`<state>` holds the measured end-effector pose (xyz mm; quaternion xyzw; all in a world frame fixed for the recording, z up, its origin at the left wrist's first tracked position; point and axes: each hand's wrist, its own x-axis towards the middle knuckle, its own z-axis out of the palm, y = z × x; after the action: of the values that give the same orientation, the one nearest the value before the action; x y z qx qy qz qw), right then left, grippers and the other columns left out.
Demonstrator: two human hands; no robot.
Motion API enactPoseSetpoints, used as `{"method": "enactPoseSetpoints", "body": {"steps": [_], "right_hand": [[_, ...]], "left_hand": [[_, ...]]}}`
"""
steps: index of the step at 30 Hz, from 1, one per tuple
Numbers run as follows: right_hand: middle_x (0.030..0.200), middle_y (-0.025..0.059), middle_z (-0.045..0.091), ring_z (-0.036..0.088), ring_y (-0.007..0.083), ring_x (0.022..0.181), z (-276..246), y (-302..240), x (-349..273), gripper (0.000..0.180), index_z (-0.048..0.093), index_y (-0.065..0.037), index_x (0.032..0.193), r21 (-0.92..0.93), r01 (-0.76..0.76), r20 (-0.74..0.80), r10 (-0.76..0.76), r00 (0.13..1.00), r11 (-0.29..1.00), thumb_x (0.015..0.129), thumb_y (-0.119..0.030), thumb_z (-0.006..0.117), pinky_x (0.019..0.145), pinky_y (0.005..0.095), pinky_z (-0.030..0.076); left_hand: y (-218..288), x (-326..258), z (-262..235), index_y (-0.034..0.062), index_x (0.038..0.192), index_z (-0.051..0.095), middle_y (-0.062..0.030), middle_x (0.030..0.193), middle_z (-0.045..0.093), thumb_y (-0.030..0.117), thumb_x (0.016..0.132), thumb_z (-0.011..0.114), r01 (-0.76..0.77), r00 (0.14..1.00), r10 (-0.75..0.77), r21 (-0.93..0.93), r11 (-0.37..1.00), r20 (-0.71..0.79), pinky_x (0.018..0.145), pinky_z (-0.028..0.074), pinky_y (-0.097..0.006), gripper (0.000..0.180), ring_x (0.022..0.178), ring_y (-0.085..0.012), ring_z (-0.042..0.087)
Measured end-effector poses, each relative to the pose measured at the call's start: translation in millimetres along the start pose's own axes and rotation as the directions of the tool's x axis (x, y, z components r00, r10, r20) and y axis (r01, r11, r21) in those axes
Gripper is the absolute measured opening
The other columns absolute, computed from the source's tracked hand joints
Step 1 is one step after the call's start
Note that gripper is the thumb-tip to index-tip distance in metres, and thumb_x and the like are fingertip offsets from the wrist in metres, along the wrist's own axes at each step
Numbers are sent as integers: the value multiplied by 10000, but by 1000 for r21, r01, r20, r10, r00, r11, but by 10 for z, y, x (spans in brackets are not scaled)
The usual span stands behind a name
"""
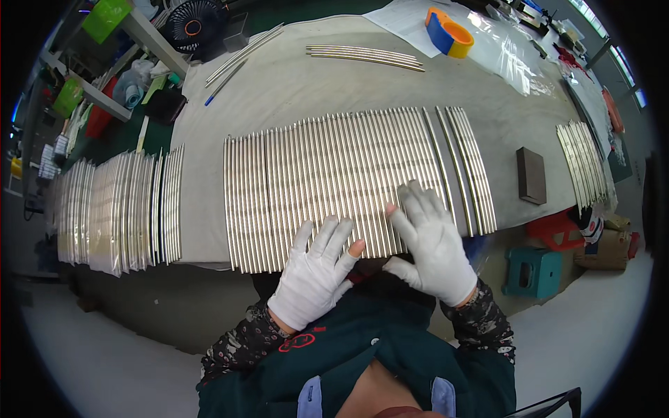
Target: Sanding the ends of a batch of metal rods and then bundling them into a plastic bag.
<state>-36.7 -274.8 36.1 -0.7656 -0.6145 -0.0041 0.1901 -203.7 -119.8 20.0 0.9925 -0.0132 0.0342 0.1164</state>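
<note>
Grey sheeting is spread over a wide worktable [272, 90], along whose near edge a broad row of straight, shiny silver metal rods [327, 167] is laid side by side, with gaps left near its right end. To its left, a bundle of similar rods in clear plastic [115, 209] is placed. Over the row's near right part, the white-gloved right hand [435, 251] is held palm down, its fingers spread and angled forward-left, its thumb turned inward. Nearer the row's middle, the white-gloved left hand [311, 279] is held palm down, fingers extended forward, bare thumb tip pointed right. Both are opened, nothing being grasped; how firmly the rods are pressed cannot be told. On the dark green garment [362, 334], a small red emblem with an oval [297, 342] is seen.
</note>
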Motion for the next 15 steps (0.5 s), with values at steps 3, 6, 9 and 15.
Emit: {"method": "enactPoseSetpoints", "body": {"steps": [3,6,9,15], "right_hand": [[1263,300,441,394,478,1216,-97,387,-271,740,435,34,1286,-111,-196,-212,170,962,974,843,-558,472,1007,528,322],[1261,307,434,400,501,1188,-143,717,-539,733,414,22,1318,-137,-412,-323,353,878,901,893,-576,385,971,544,342],[1277,307,419,401,505,1181,-28,765,-619,745,419,26,1309,-153,-405,-297,349,889,902,880,-583,407,968,547,345],[1300,301,402,369,471,1239,6,394,-458,798,432,-6,1295,-150,-173,-61,165,984,974,789,-621,491,1027,561,290]], "left_hand": [[15,-16,23,109,1386,325,-199,1395,360,265,608,796,11,1000,-11,-9,1000,-4,1043,241,-554,922,1286,-373,349],[22,-3,37,115,1404,296,-199,1403,349,260,608,798,3,1000,-3,-2,1000,-16,1044,240,-563,952,1294,-375,341],[34,3,60,134,1459,185,-201,1414,328,258,608,799,4,999,-3,23,1000,-39,1045,240,-566,1057,1299,-377,335],[61,44,42,113,1458,172,-199,1403,335,260,620,791,-3,1000,3,-5,1000,-11,1046,235,-559,1052,1291,-375,340]]}}
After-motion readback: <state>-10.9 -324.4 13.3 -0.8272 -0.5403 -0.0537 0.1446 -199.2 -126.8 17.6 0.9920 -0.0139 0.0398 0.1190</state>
